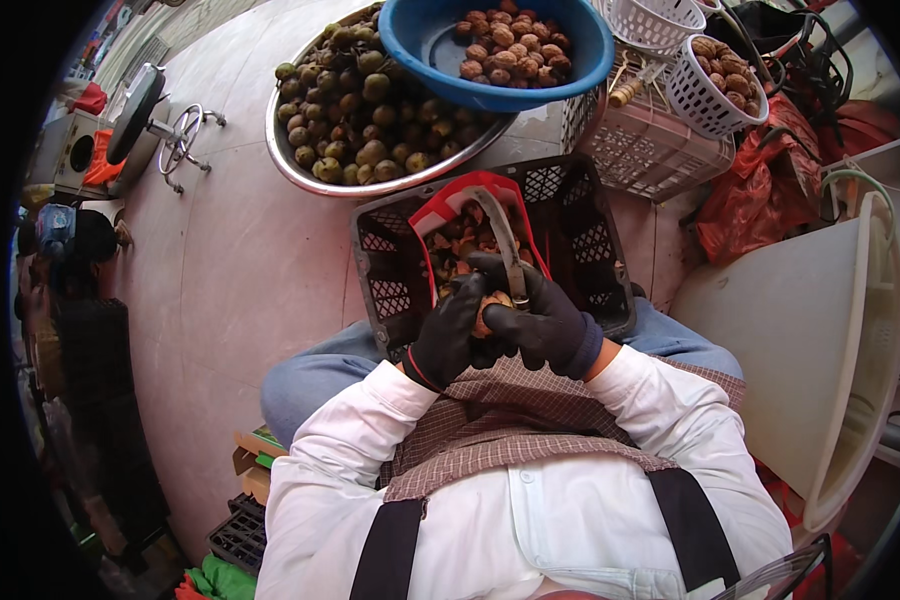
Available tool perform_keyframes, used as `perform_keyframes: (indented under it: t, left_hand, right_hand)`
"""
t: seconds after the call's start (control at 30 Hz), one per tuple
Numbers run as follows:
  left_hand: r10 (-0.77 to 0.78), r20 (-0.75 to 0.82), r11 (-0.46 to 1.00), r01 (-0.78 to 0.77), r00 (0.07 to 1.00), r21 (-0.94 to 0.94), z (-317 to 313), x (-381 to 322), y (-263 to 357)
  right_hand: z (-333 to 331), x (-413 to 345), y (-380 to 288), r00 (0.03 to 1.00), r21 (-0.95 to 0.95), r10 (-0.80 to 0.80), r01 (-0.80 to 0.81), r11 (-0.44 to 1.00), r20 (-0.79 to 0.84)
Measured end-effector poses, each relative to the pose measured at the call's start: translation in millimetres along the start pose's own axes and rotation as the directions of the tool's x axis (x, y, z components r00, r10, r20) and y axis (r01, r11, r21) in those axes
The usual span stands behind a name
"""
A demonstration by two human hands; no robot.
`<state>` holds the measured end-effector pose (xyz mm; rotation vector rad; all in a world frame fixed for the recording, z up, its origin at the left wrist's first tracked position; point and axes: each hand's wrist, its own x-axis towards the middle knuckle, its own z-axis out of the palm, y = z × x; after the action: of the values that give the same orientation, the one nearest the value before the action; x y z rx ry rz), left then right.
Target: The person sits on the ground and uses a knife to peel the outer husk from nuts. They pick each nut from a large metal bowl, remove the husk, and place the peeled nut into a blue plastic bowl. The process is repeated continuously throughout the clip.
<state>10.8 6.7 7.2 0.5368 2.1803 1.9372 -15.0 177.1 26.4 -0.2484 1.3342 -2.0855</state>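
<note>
Both hands wear black gloves and meet in front of my lap. My right hand (pixel 544 319) grips a knife with a long curved blade (pixel 504 236), which points up and away from me. My left hand (pixel 450 326) holds a walnut (pixel 491 311) with reddish-brown scraps on it, and my right thumb presses against it. The fingers hide much of the nut and the knife's handle. Just beyond them, a red-edged bag (pixel 526 191) holds husk pieces (pixel 457 244). That bag stands inside a black plastic crate (pixel 585 225) between my knees.
A metal basin (pixel 307 180) of green-brown unhusked walnuts stands beyond the crate. A blue basin (pixel 420 45) with husked walnuts overlaps its rim. To the right are a white basket (pixel 694 97) of walnuts, a stacked crate (pixel 645 154), a red plastic bag (pixel 757 202) and a large pale tub (pixel 780 337).
</note>
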Motion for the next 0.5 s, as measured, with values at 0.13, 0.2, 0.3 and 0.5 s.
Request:
perform_keyframes:
  t: [0.13,0.2,0.3,0.5]
  left_hand:
    - [0.072,-0.046,0.997,-0.073,0.996,-0.028,-2,6,-5]
    - [-0.306,0.061,0.689,0.266,0.95,-0.674,-2,2,6]
    - [-0.441,0.117,0.363,0.296,0.89,-0.883,-3,6,3]
    - [-0.168,-0.22,0.959,0.108,0.961,-0.261,-6,4,-30]
  right_hand:
    - [-5,1,7,0.997,0.327,0.012,0.013,0.945,-0.076]
    - [-6,3,1,0.993,0.398,0.006,0.043,0.916,-0.12]
    - [-11,11,-8,0.978,0.255,-0.013,0.067,0.965,-0.206]
    - [-13,13,14,0.937,-0.856,-0.334,0.088,0.509,-0.102]
